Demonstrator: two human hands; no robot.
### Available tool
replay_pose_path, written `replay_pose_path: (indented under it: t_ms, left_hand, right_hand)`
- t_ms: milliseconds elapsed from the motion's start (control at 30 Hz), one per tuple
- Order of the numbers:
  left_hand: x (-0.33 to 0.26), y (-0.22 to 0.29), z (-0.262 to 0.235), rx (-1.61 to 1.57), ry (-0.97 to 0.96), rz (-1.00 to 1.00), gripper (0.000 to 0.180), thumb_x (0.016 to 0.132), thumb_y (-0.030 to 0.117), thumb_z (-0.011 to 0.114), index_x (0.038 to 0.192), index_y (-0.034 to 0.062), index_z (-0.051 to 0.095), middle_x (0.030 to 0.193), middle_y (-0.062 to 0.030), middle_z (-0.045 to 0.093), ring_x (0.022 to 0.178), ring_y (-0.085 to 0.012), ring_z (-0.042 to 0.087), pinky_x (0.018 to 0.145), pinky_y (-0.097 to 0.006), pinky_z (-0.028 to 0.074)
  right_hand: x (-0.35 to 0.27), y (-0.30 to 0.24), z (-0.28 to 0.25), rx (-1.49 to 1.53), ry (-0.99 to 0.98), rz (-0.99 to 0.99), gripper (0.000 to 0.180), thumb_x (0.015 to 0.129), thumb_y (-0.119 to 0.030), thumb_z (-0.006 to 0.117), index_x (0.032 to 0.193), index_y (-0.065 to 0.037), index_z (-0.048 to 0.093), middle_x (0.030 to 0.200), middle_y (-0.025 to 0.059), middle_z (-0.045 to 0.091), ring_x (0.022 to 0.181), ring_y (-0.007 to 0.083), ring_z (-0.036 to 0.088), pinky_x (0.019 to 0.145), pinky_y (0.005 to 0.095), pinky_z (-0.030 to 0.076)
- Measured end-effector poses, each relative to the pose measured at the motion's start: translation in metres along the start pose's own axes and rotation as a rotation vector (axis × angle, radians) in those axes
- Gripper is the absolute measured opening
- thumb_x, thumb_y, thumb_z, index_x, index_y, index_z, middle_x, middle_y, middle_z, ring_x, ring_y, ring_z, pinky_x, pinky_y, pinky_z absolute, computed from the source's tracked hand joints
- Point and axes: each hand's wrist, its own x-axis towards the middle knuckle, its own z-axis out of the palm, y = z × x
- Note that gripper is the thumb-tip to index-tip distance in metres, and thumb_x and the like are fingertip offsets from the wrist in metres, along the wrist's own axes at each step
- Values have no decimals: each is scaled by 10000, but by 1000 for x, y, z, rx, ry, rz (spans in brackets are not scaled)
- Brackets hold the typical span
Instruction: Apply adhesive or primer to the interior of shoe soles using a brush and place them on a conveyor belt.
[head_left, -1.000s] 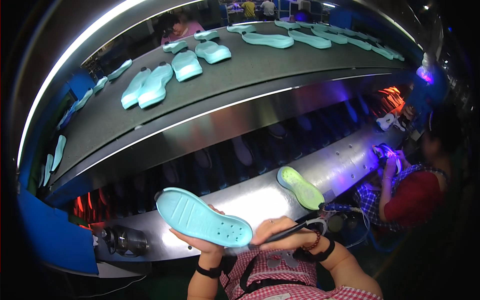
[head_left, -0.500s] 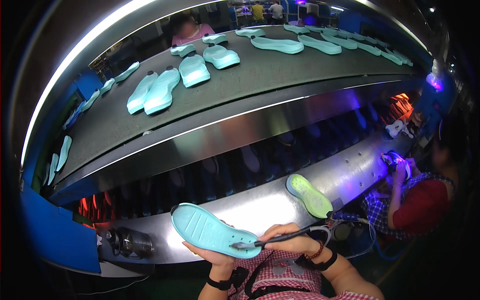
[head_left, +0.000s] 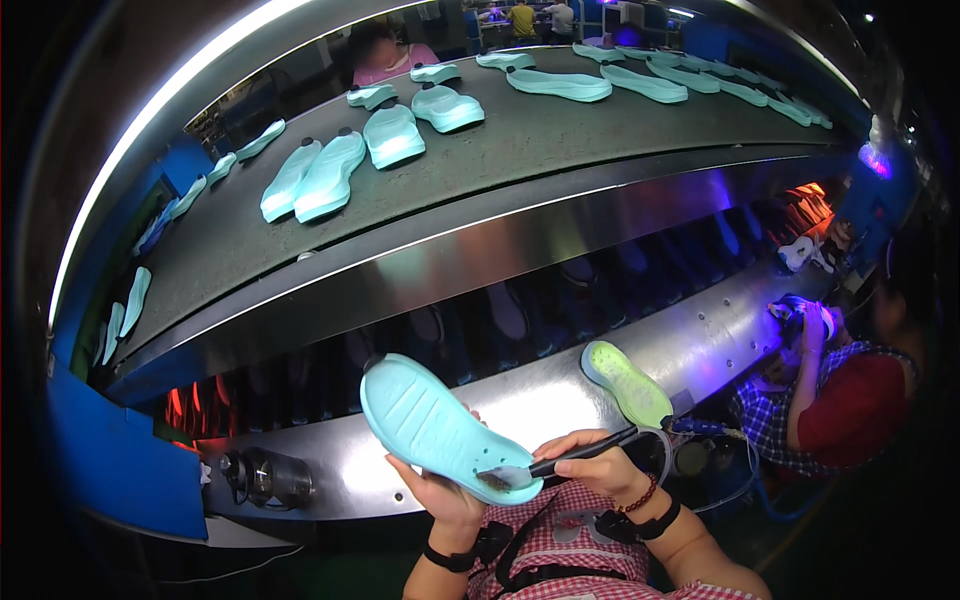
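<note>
The left hand is cupping a turquoise shoe sole from beneath, fingers curled up around its near edge so that the grooved bottom is tilting up toward the camera, heel end low and toe end rising to the left. The right hand is pinching a dark-handled brush between thumb and fingertips, closed firmly on the handle, and the bristles are touching the sole at its lower, heel end. A thin hose seems to be running from the brush handle off to the right.

Judging by where the bristles are sitting, the brushing is working on the heel portion; whether the rest of the sole is already coated cannot be told, since no wet sheen is showing clearly on it.

Just beyond the hands, a yellow-green sole is lying on the shiny steel shelf, apart from the one being held. Above, a grey conveyor belt is carrying many more turquoise soles in pairs. At the right, a co-worker in a red and checked top is bending over under violet light, handling something too small to make out.
</note>
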Motion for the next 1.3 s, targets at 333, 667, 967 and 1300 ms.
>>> replay_pose_path:
  t_ms: [333, 667, 967, 1300]
  left_hand:
    - [9, 4, -15, -144, -245, -301, 676, 865, 529, 337, 1329, 42, 273, 1274, -181, 397, 1068, -375, 480, 798, -512, 471]
    - [10, 31, -11, 351, -364, -692, 505, 874, 337, 441, 1180, -65, 438, 1005, -164, 581, 842, -197, 609, 729, -281, 508]
    - [13, 45, 1, 587, -327, -970, 506, 859, 369, 488, 1148, -47, 476, 992, -162, 584, 802, -192, 613, 679, -271, 517]
    - [12, 65, -17, 354, -359, -946, 601, 833, 357, 449, 1260, -59, 375, 1160, -200, 517, 1032, -240, 539, 884, -333, 430]
  right_hand:
    - [15, -64, 31, -405, -291, 62, 197, 745, 14, 641, 941, 19, 626, 935, 95, 638, 835, 130, 592, 758, 234, 474]
    - [16, -77, 24, -665, -572, -196, 191, 709, -48, 687, 891, -7, 643, 909, 124, 650, 855, 225, 634, 732, 284, 505]
    - [20, -88, 20, -822, -696, -165, 189, 739, -39, 634, 925, -6, 633, 958, 139, 637, 884, 260, 621, 777, 312, 487]
    - [13, -79, 6, -729, -488, -232, 221, 727, 0, 649, 947, -2, 630, 968, 146, 635, 936, 246, 610, 839, 326, 479]
